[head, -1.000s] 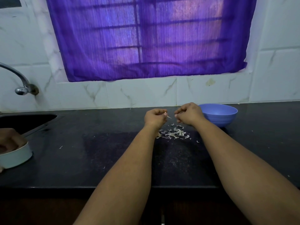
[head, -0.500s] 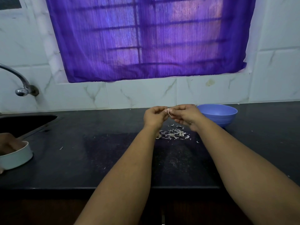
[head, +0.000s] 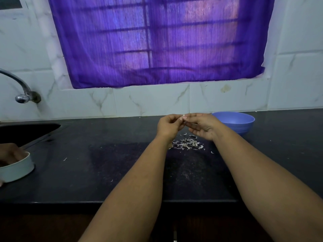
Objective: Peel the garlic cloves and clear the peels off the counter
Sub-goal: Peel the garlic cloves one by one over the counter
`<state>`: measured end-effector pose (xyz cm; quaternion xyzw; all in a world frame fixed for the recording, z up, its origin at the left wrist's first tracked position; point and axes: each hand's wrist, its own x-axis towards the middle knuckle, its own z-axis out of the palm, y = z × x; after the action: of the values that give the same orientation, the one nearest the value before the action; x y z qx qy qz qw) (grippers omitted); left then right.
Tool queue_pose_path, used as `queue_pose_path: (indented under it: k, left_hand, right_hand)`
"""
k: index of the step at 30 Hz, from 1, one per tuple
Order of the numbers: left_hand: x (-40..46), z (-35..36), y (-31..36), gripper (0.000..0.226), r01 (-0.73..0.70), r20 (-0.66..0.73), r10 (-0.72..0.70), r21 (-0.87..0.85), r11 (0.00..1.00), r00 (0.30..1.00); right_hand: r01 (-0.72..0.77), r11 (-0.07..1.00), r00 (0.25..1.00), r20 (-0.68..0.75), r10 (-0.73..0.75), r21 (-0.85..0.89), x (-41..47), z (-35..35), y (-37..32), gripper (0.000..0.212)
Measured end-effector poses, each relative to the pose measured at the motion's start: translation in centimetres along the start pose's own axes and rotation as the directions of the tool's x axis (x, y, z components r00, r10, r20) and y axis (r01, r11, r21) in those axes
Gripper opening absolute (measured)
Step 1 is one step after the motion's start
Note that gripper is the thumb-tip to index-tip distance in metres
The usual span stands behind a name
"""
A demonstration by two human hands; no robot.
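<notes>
A small pale garlic clove (head: 183,116) is pinched between the fingertips of both hands, held above the black counter (head: 104,163) near the back wall. My left hand (head: 168,125) grips it from the left, and my right hand (head: 202,126) touches it from the right with thumb and forefinger, the other fingers loosely spread. Directly below the hands lies a pile of whitish garlic peels (head: 187,144). A blue bowl (head: 236,122) stands just right of my right hand; its contents are hidden.
A white round dish (head: 16,169) sits at the counter's left edge with another person's hand (head: 8,153) on it. A dark sink (head: 26,131) and a metal tap (head: 21,89) are at the far left. Stray peel bits (head: 65,159) dot the counter.
My hands were apart one second ago; they have come together and risen slightly, both now meeting on the clove. The white dish at the left shifted a little.
</notes>
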<state>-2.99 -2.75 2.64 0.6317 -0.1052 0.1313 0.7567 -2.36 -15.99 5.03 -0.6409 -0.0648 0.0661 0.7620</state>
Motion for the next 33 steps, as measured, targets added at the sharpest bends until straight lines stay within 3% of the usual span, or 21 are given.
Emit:
queue_pose_path:
  k: [9, 19, 25, 30, 33]
  left_hand:
    - [-0.1, -0.2, 0.1, 0.010, 0.020, 0.060, -0.022, 0.037, 0.999, 0.998]
    - [0.0, -0.1, -0.1, 0.014, -0.008, -0.013, 0.010, 0.143, 0.990, 1.000]
    - [0.0, 0.0, -0.1, 0.010, -0.053, -0.049, 0.071, 0.306, 0.951, 0.996]
    - [0.0, -0.3, -0.4, 0.016, -0.078, -0.032, 0.113, 0.534, 0.842, 0.993]
    - [0.0, -0.4, -0.3, 0.019, -0.070, -0.053, 0.116, 0.531, 0.845, 0.992]
  right_hand:
    - [-0.017, 0.994, 0.996, 0.089, 0.027, -0.110, 0.5, -0.4, 0.3, 0.007]
    - [0.078, 0.982, 0.993, 0.099, -0.061, -0.171, 0.5, 0.6, 0.6, 0.012]
    - [0.176, 0.935, 0.983, 0.003, -0.184, -0.307, 1.0, 1.4, 1.2, 0.013]
    - [0.214, 0.954, 0.959, -0.138, -0.246, -0.211, 1.1, 1.0, 0.5, 0.016]
    - [0.188, 0.876, 0.907, -0.264, -0.328, -0.443, 1.2, -0.1, 0.4, 0.009]
